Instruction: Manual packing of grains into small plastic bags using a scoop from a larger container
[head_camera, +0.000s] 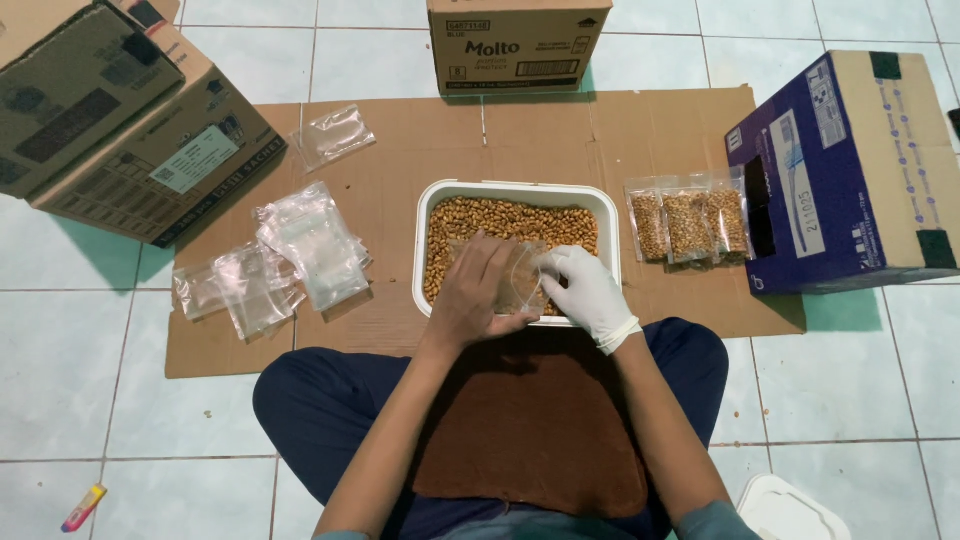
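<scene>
Brown cloth (530, 420) across our lap. Left hand (475, 290), fingers closed, grips a clear pouch (520, 280) over the white tub (430, 215) of peanuts (510, 220); gloved right hand (590, 290) pinches its mouth. We judge: keep the mouth wide and low above the tub.

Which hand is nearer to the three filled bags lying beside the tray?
Right. The right hand, gloved, is over the tray on the side toward the filled bags; the left hand is farther away, holding a small bag.
</scene>
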